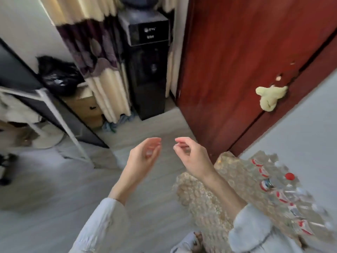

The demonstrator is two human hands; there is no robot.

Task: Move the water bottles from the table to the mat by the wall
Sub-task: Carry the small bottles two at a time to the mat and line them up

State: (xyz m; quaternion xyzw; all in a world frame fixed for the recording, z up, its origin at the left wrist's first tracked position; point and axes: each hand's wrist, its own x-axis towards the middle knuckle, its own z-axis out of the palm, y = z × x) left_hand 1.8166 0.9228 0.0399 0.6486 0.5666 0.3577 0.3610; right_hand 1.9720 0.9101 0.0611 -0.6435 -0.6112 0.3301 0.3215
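Several clear water bottles (284, 189) with red-and-white labels and red or white caps lie in a row on a tan woven mat (204, 198) at the lower right, along the grey wall. My left hand (145, 156) hovers over the floor in the middle of the view, fingers loosely curled and empty. My right hand (189, 154) hangs beside it, fingers curled, holding nothing, just left of the mat's far corner. The table's white leg (60, 123) shows at the left; its top is out of view. The picture is motion-blurred.
A red-brown wooden door (246, 61) with a yellow cloth (269, 97) on its handle stands at the right. A black water dispenser (147, 61) and a curtain (94, 52) fill the far corner. A black bag (58, 75) rests on a cardboard box. Grey floor (54, 207) lies below.
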